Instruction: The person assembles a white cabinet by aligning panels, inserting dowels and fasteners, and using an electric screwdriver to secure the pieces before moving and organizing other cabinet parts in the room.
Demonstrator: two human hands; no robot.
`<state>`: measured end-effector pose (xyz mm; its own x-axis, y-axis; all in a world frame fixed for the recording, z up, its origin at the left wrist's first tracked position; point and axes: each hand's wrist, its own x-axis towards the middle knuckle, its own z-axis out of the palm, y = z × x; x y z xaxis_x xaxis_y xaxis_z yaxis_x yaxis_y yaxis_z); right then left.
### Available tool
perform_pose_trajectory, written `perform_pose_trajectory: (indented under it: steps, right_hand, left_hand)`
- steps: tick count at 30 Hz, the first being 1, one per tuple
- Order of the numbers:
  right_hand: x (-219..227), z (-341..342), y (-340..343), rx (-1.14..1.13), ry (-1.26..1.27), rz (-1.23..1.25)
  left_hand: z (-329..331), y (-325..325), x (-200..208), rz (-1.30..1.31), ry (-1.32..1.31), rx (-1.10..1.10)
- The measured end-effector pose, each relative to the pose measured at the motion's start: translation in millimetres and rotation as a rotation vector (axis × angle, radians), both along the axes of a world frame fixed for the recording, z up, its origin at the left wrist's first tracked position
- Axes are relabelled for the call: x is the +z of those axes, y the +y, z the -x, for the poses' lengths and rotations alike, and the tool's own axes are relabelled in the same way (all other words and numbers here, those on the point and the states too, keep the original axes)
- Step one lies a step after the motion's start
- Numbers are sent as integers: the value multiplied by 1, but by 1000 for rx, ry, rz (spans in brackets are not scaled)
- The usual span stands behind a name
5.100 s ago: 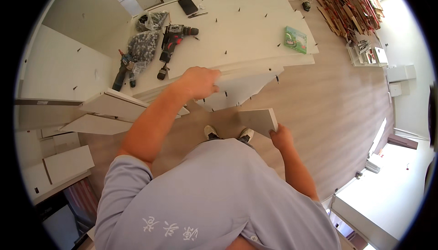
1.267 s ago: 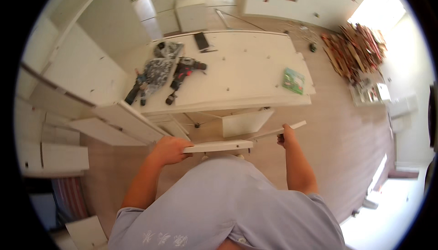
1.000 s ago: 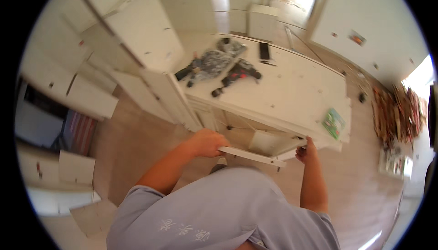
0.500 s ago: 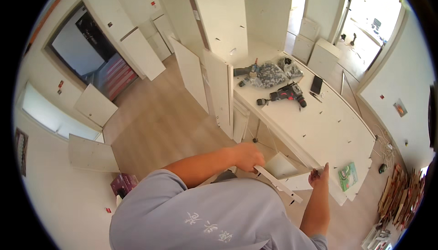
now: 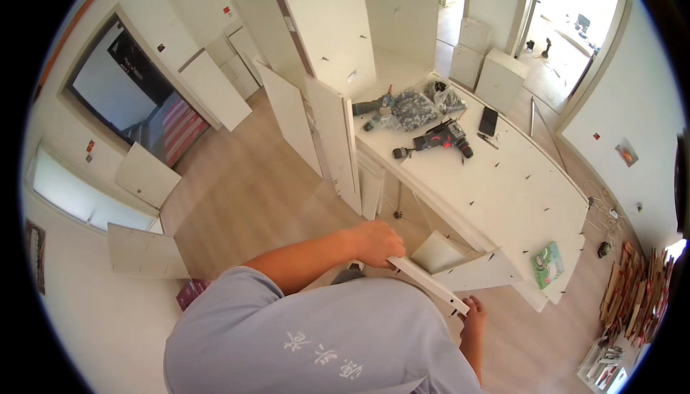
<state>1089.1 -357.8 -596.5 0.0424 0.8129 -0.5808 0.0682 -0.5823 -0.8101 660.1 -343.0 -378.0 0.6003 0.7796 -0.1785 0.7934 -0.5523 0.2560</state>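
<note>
A narrow white board (image 5: 429, 284) with dark fittings along its edge lies across the front of my body. My left hand (image 5: 377, 243) is closed round its far-left end. At the opposite end, the curled fingers of my right hand (image 5: 472, 313) meet the board; part of their grip is hidden. Just beyond the board stands a white cabinet carcass lying on its side, its top panel (image 5: 503, 185) studded with several dark pegs. A thin white panel (image 5: 478, 272) slants below that top, close to my right hand.
On the top panel lie a black and red cordless drill (image 5: 438, 141), a second power tool (image 5: 377, 110), a bag of small fittings (image 5: 413, 110), a phone (image 5: 488, 120) and a green packet (image 5: 548, 264). Wood strips (image 5: 636, 290) are piled at right. White panels (image 5: 219, 88) lean along the left wall.
My right hand has left the cabinet's near edge and come down and left to the board's right end. The left hand keeps its hold. The whole view has shifted slightly.
</note>
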Motion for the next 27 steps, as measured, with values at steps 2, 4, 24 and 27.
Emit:
perform_pose_trajectory:
  steps: [2, 4, 24, 27]
  right_hand:
    - [-10, -6, -11, 49, -153, -128]
    - [-7, -23, -8, -29, -152, -107]
    - [25, 60, 24, 336, -225, -602]
    - [30, 59, 24, 369, -332, -610]
  left_hand:
    - [0, 3, -7, -26, 0, -8]
    - [1, 5, -16, -30, -83, -18]
    - [38, 18, -6, -468, -283, 102]
    - [64, 2, -23, -332, -374, 326]
